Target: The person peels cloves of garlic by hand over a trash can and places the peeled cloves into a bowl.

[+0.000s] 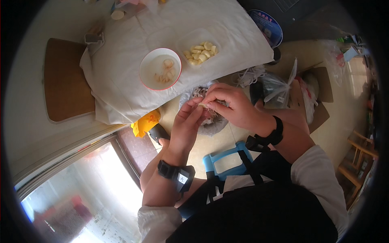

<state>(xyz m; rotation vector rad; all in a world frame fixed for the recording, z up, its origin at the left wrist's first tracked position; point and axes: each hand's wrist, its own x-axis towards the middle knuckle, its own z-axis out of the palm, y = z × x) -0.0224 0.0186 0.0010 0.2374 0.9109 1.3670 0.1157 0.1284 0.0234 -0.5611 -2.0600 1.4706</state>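
Between the fingertips of my left hand (187,120) is a garlic clove (203,105), mostly hidden by the fingers. My right hand (229,100) pinches at the same clove from the other side. Below both hands stands a bin lined with a plastic bag (212,129), with papery garlic skins (199,92) in it. On the covered table, a white bowl with a red rim (145,82) holds unpeeled cloves (165,74) in what looks like water. Beside it, a clear plastic container (217,39) holds several peeled garlic cloves (201,54).
A pale cloth (121,60) covers the table. At its left end stands a brown wooden chair back (67,82). A blue plastic stool (209,164) is under me. To the right are a tied clear bag (281,86) and an open cardboard box (323,85). A yellow bag (146,123) hangs below the table.
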